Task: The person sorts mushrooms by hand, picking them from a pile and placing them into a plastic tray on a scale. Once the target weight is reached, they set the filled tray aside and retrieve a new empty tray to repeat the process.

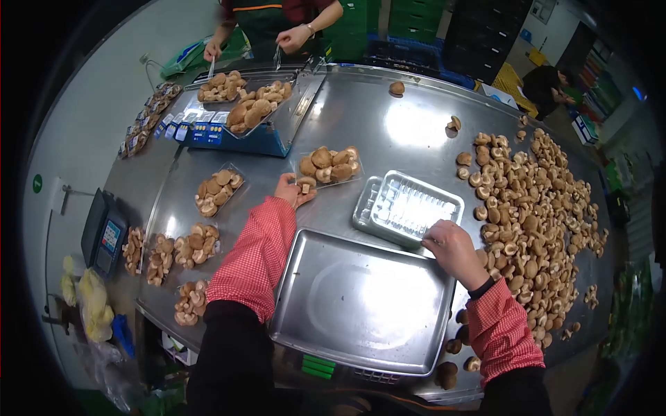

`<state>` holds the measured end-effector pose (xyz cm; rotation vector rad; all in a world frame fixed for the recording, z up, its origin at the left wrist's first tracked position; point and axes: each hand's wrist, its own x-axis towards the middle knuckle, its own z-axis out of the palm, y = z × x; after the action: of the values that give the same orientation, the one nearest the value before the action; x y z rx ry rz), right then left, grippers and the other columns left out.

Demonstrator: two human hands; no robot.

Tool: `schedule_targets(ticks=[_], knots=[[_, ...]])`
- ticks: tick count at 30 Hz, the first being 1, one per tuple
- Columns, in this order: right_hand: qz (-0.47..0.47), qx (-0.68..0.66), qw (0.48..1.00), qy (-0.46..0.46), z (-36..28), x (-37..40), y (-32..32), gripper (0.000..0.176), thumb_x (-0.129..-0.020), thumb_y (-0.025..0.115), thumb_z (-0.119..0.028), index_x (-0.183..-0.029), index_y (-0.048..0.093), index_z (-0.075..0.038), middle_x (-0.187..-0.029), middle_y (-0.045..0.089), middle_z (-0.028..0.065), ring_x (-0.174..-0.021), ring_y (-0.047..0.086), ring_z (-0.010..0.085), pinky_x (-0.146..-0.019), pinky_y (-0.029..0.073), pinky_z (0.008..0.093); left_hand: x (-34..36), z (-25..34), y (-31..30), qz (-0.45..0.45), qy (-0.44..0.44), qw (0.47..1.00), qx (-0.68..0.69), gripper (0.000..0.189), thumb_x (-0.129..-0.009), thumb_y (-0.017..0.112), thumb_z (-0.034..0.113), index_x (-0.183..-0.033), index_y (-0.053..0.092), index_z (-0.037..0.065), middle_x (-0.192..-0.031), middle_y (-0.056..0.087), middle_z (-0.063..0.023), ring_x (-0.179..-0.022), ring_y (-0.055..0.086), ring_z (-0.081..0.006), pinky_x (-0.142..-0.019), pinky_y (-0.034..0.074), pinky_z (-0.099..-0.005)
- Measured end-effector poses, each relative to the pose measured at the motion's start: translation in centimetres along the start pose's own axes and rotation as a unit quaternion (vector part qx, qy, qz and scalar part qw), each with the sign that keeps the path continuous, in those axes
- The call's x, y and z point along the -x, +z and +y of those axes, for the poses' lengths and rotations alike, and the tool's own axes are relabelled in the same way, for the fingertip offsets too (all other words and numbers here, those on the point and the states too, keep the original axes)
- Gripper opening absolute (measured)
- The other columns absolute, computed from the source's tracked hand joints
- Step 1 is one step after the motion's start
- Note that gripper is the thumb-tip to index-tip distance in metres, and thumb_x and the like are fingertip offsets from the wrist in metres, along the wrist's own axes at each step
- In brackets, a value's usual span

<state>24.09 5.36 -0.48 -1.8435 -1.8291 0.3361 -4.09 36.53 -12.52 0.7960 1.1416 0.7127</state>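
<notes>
My left hand point(286, 191) is closed around a brown mushroom point(306, 184) at the near left corner of a filled clear tray point(355, 176). Several larger mushrooms point(322, 157) lie in that tray. My right hand point(454, 251) pinches the near right corner of the top clear plastic tray point(416, 202) in a small stack; the fingertips are partly hidden. Just in front of the stack lies a shallow metal pan point(361, 298) with nothing in it.
A large mushroom heap point(534, 222) covers the table's right side. Filled trays point(218, 188) stand at left. Across the table, a co-worker's hands point(295, 38) are above a blue scale point(267, 144) bearing mushroom trays. A display point(105, 232) stands at the left edge.
</notes>
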Motion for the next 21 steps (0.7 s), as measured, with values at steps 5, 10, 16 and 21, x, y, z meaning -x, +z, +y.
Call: schedule_targets(ticks=[5,10,16,21], knots=[[0.001,-0.002,1.0,-0.015,-0.2,0.1,0.0,0.007,-0.083,0.069,-0.006,-0.084,0.066,0.0,-0.084,0.062,0.0131,-0.085,0.062,0.0331,-0.077,0.051,0.042,-1.2,-0.6,1.2,0.032,0.014,0.998,-0.048,0.049,-0.095,0.039,-0.008,-0.141,0.031,0.008,-0.12,0.059,-0.0247,-0.094,0.071,-0.0337,-0.077,0.065,-0.0427],[0.021,0.012,0.999,-0.043,-0.1,0.6,0.7,0.006,-0.083,0.068,-0.005,-0.084,0.063,-0.001,-0.083,0.061,0.0134,-0.085,0.061,0.0334,-0.076,0.05,0.0427,-0.8,-0.9,-0.2,0.029,0.028,0.99,-0.132,0.061,-0.094,0.053,-0.002,-0.15,0.032,0.009,-0.113,0.062,-0.0176,-0.085,0.071,-0.0255,-0.072,0.065,-0.0378],[0.049,0.018,0.997,-0.054,-0.4,0.9,1.1,0.007,-0.083,0.064,-0.004,-0.081,0.059,0.0,-0.083,0.06,0.0148,-0.086,0.061,0.0345,-0.076,0.051,0.0443,3.7,0.9,-2.5,0.071,0.066,0.977,-0.191,0.059,-0.091,0.061,0.002,-0.146,0.039,0.006,-0.098,0.063,-0.0105,-0.074,0.063,-0.0151,-0.061,0.059,-0.0296],[0.085,0.036,0.993,-0.074,0.8,0.9,2.5,0.003,-0.08,0.056,0.001,-0.077,0.055,0.001,-0.081,0.059,0.0183,-0.086,0.06,0.0368,-0.077,0.051,0.0449,10.8,2.9,-1.2,0.024,0.224,0.964,-0.142,0.042,-0.094,0.059,0.002,-0.134,0.049,0.001,-0.089,0.063,-0.007,-0.074,0.061,-0.012,-0.059,0.052,-0.0255]])
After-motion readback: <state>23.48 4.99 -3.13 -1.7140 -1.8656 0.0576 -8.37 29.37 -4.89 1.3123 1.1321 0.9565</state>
